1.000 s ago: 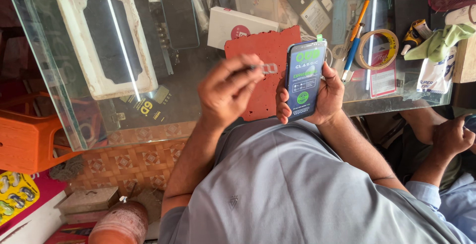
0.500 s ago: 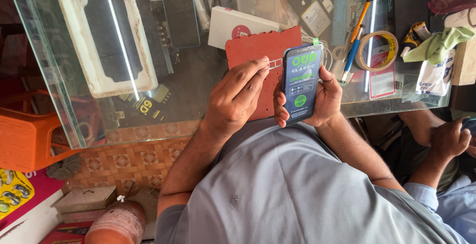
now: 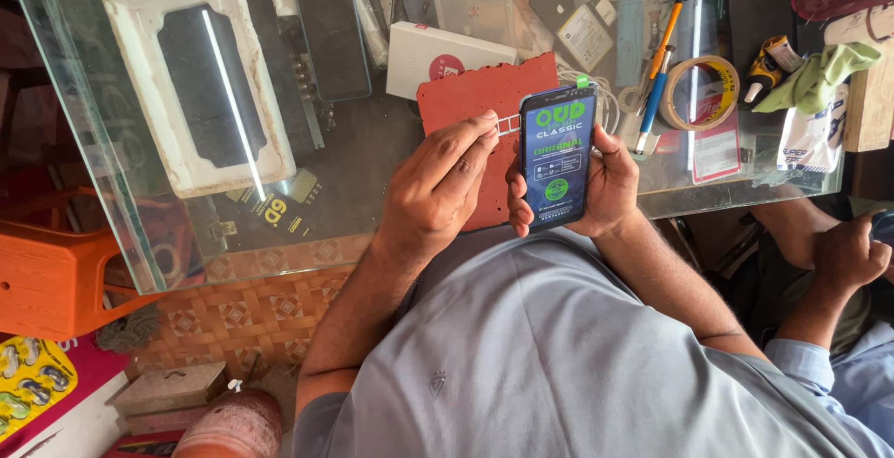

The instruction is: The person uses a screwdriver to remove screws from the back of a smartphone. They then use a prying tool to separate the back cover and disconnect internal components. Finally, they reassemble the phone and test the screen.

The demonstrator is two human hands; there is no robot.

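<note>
My right hand [image 3: 610, 188] holds a smartphone [image 3: 557, 155] upright above the front edge of the glass table [image 3: 121, 235]. Its screen carries a dark film with green print. My left hand [image 3: 436, 193] pinches a small pale card tray [image 3: 508, 124] between thumb and fingertips. The tray sits right at the phone's left edge. Under both hands lies a red perforated mat [image 3: 466, 95].
On the glass are a white foam frame around a dark screen [image 3: 196, 86], a black phone [image 3: 332, 34], a white box [image 3: 438, 58], a tape roll [image 3: 698, 93], pens [image 3: 659, 67] and a green cloth [image 3: 819, 72]. An orange stool [image 3: 56, 276] stands left. Another person's hand [image 3: 847, 253] rests at the right.
My left hand has moved right with the small tray, from over the red mat to the phone's left edge. The phone has barely moved in my right hand.
</note>
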